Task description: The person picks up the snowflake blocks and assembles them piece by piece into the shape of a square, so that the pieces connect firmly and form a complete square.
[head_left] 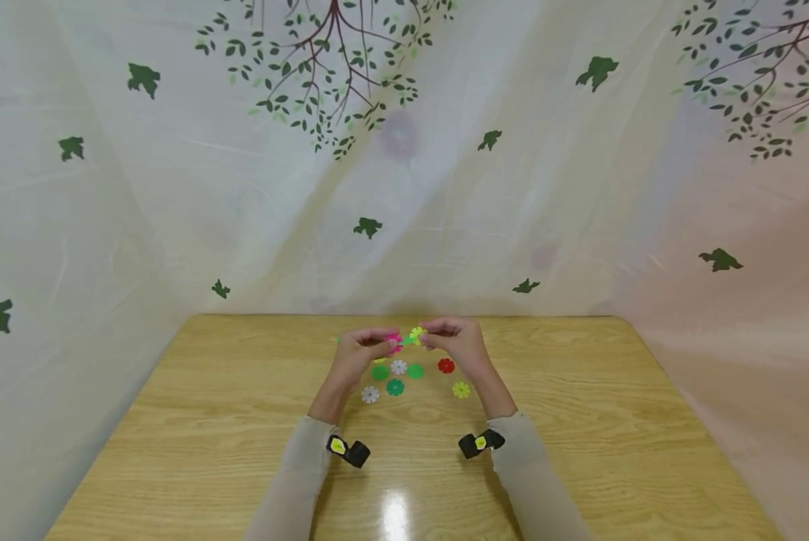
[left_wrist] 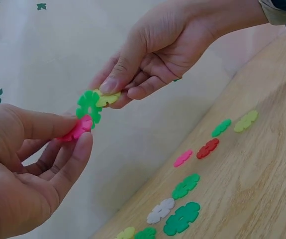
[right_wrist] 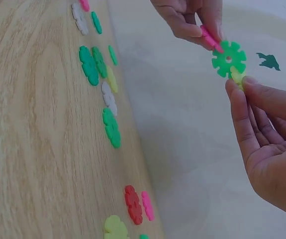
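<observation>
Three notched plastic discs, shaped like flowers, form a short chain held above the table. In the left wrist view, my left hand (left_wrist: 38,164) pinches the pink disc (left_wrist: 78,128) between thumb and fingers. The green disc (left_wrist: 88,106) stands in the middle, slotted against the pink one on one side. On its other side the yellow disc (left_wrist: 107,98) meets it, and my right hand (left_wrist: 157,50) pinches that one. From the right wrist view, the green disc's notches and small centre hole show plainly. Fingers partly cover both the pink and the yellow disc.
Loose discs lie on the wooden table (head_left: 580,436) below the hands: a red disc (head_left: 446,366), a yellow disc (head_left: 461,390), a white disc (head_left: 370,394), a dark green disc (head_left: 395,388) and several others. A patterned cloth (head_left: 438,188) hangs behind the table's far edge.
</observation>
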Demonstrator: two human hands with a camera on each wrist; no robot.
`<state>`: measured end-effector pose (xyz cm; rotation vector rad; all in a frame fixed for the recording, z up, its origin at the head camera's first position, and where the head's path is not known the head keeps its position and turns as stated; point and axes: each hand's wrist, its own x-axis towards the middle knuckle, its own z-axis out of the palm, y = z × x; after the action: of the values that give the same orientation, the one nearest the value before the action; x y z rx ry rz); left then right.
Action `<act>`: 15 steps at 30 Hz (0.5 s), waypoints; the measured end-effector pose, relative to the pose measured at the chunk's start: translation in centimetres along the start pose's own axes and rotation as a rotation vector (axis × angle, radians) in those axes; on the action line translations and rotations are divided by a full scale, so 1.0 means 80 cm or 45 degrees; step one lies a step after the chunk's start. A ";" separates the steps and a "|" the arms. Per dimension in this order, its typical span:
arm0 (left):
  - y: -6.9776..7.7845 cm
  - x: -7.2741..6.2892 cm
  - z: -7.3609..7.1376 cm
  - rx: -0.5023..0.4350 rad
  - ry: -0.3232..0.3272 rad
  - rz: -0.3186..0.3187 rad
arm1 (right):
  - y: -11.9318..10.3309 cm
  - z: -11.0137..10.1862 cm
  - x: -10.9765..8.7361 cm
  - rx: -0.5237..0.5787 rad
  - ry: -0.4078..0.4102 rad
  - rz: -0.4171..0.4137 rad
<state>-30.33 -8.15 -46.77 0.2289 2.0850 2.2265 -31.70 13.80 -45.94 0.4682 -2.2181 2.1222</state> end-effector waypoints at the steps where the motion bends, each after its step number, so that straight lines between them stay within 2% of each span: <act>1: 0.000 0.000 -0.001 -0.013 -0.014 -0.007 | 0.000 0.000 0.000 -0.004 -0.011 0.002; 5: 0.000 0.001 -0.002 -0.015 -0.049 -0.065 | 0.000 0.004 0.001 -0.020 -0.059 -0.004; 10: 0.002 0.003 0.002 0.067 -0.077 -0.124 | -0.005 0.019 0.004 -0.038 -0.071 -0.027; 15: 0.000 0.004 0.003 0.081 -0.110 -0.121 | -0.010 0.033 0.006 -0.043 -0.088 -0.041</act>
<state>-30.62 -7.87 -46.72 0.2211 2.0786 2.0619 -31.51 11.12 -45.25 0.5800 -2.2622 2.0809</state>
